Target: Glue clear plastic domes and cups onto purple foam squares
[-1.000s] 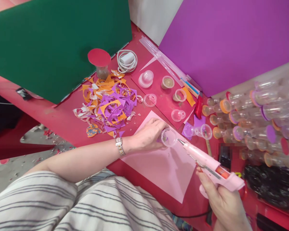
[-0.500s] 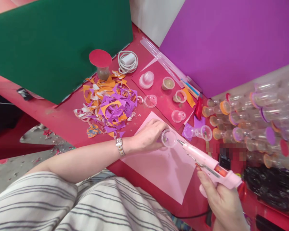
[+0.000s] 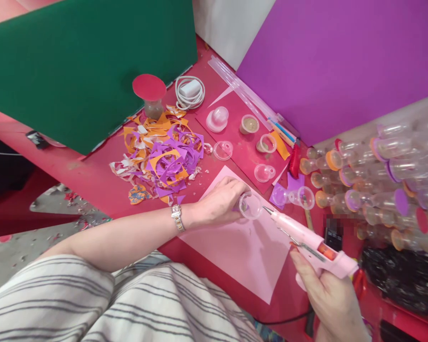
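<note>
Over a pink sheet (image 3: 235, 256), my left hand (image 3: 223, 202) is closed around a clear plastic cup (image 3: 250, 206), its round rim turned toward me. My right hand (image 3: 330, 294) grips a pink hot glue gun (image 3: 306, 237) by its handle, with an orange-red part showing near its back. The gun's metal tip is at the right edge of the cup rim; whether it touches I cannot tell. To the right of the cup, another clear cup piece (image 3: 306, 197) lies by purple paper (image 3: 295, 180).
Purple and orange paper scraps (image 3: 174, 156) are heaped left of the sheet. Clear lids and cups (image 3: 223, 150) lie behind it, near a coiled white cable (image 3: 189, 92). Stacked clear cup assemblies (image 3: 374, 166) and a black plastic bag (image 3: 399, 278) fill the right side. A green board (image 3: 89, 66) stands at the back left.
Almost nothing differs. Both hands, the cup and the glue gun keep nearly the same places, with only a very slight shift of the view.
</note>
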### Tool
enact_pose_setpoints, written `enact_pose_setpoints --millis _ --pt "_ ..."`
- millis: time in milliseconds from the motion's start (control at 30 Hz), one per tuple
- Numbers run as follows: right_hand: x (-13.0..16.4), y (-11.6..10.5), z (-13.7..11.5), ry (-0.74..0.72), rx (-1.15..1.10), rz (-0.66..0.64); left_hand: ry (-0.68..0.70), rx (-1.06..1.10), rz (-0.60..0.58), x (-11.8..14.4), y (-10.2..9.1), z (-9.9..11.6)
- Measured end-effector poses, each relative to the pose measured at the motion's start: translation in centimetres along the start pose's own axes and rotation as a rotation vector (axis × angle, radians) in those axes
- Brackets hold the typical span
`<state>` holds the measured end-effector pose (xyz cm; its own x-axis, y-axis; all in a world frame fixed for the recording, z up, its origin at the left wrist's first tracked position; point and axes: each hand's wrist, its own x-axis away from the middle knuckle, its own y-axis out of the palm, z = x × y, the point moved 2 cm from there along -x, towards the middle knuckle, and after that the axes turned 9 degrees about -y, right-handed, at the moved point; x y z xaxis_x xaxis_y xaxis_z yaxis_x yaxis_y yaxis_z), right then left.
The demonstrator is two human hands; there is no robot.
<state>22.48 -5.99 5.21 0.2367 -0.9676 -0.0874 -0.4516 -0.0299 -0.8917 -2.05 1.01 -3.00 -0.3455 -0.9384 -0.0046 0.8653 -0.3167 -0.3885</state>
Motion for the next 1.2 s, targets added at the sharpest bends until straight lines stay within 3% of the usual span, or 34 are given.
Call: enact_pose_setpoints --millis 267,533,867,1200 --pt "0.2 0.0 1.0 -0.027 0.049 -0.002 -0.017 0.013 -0.015 0.0 -0.1 0.2" --pt "-1.0 0.0 0.1 -0.038 0.019 0.021 0.013 0.003 -0.011 0.2 -0.4 0.4" --pt "0.3 -0.4 0.4 -0.030 0.049 -0.002 -0.014 -0.012 -0.023 0.1 -0.3 0.3" --pt "-0.4 0.1 0.6 -0.001 0.024 0.005 0.008 0.003 -0.014 0.1 -0.1 -0.1"
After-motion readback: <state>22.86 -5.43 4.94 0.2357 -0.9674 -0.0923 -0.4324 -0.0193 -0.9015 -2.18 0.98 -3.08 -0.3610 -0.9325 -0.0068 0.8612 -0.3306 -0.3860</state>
